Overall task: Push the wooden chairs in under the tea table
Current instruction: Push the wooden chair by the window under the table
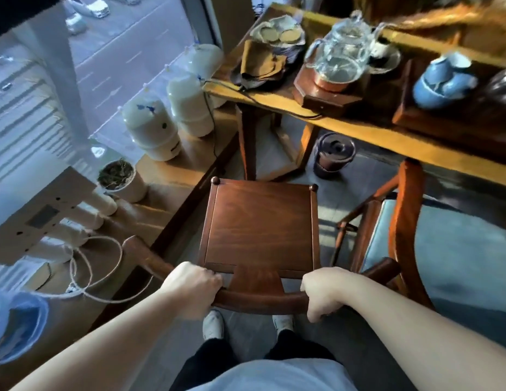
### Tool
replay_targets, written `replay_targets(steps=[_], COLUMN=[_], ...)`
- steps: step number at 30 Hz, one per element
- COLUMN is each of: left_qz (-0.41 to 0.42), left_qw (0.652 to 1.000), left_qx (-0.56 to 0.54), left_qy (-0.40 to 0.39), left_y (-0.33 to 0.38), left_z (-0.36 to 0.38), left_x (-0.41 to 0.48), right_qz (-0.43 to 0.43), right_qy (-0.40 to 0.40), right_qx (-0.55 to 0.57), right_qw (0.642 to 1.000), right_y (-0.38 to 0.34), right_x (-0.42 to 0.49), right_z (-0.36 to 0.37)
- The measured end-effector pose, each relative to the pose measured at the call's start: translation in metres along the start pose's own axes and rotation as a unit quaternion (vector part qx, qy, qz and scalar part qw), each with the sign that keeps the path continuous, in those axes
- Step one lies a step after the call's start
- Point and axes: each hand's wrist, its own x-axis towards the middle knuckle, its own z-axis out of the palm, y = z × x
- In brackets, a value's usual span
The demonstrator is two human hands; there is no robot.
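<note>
Our left hand (194,289) and right hand (324,292) are each curled tight around the wooden chair's back rail (260,301). Its seat (260,224) stands short of the tea table (367,131). Pushed askew, it could strike the table leg (247,142) or dark bin (333,155), we judge.

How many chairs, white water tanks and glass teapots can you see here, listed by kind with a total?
Wooden chairs: 2, the one held and the blue-cushioned chair
White water tanks: 3
Glass teapots: 1
Total: 6
</note>
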Motion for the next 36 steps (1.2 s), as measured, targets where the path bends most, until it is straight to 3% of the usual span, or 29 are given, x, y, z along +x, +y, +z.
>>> replay_targets(steps=[3, 16, 20, 22, 36], left_qz=[0.041, 0.159, 0.178, 0.181, 0.152], left_qw=[0.999, 0.981, 0.976, 0.976, 0.98], left_qx=[0.012, 0.109, 0.122, 0.12, 0.129], left_qy=[-0.002, 0.008, 0.009, 0.006, 0.022], left_y=[-0.017, -0.063, -0.066, -0.067, -0.062], left_z=[0.004, -0.007, -0.019, -0.025, -0.068], left_x=[0.007, 0.032, 0.052, 0.063, 0.133], right_qz=[0.035, 0.066, 0.089, 0.099, 0.145], right_qy=[0.058, 0.141, 0.296, 0.336, 0.347], right_qx=[0.012, 0.093, 0.066, 0.044, 0.036], right_qw=[0.998, 0.983, 0.949, 0.936, 0.926], right_y=[-0.008, -0.047, -0.048, -0.045, 0.016], right_x=[0.001, -0.002, -0.006, -0.004, -0.003], right_z=[0.008, 0.042, 0.066, 0.068, 0.021])
